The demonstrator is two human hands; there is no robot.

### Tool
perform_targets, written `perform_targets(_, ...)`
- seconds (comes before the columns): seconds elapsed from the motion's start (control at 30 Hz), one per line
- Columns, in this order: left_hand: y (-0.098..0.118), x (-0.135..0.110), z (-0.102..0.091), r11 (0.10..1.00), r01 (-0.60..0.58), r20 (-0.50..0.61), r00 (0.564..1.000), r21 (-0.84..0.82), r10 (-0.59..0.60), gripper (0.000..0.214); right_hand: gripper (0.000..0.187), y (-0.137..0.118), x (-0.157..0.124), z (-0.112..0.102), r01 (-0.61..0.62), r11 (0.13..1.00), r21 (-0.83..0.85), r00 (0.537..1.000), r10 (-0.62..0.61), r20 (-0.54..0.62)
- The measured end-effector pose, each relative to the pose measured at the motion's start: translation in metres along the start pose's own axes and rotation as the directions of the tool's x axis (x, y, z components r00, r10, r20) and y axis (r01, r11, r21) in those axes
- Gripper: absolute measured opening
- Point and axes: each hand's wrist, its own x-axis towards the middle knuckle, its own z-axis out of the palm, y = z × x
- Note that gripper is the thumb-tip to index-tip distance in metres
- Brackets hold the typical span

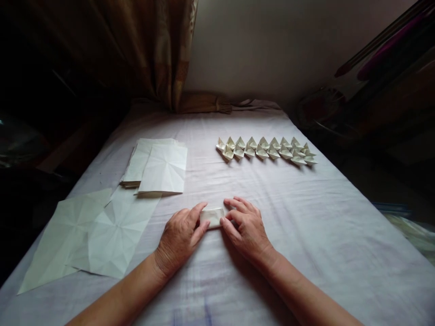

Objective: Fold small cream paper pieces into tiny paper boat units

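Observation:
A small folded paper packet (213, 218), pale and rectangular, lies on the cloth in front of me. My left hand (185, 230) grips its left end between thumb and fingers. At the right end, my right hand (245, 224) pinches it with the thumb and index finger, while the other fingers stretch out beyond. Both palms face down, and the fingertips cover the packet's two ends.
Creased paper sheets (117, 231) overlap at the left. Behind them sits a stack of paper (146, 158) topped by a creased sheet (165, 170). Several folded paper boats (263, 147) stand in two rows at the back right. A curtain (173, 54) hangs over the far edge.

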Motion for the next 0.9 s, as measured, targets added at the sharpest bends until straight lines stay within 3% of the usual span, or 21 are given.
perform_targets(0.17,0.003,0.0,-0.003,0.997,-0.075,-0.074,0.994,0.035,0.078,0.024,0.018,-0.002,-0.002,0.0,-0.01,1.0,-0.014,1.0,0.01,-0.01)
perform_targets(0.33,0.012,-0.008,-0.002,0.96,-0.274,-0.021,0.961,0.055,0.276,0.026,0.017,-0.004,-0.001,-0.001,-0.014,0.999,-0.031,1.0,0.013,-0.019)
perform_targets(0.9,0.02,-0.009,0.0,0.965,-0.255,0.026,0.967,0.057,0.254,0.032,0.006,-0.003,-0.002,0.002,-0.022,0.998,-0.053,0.999,0.02,-0.044)
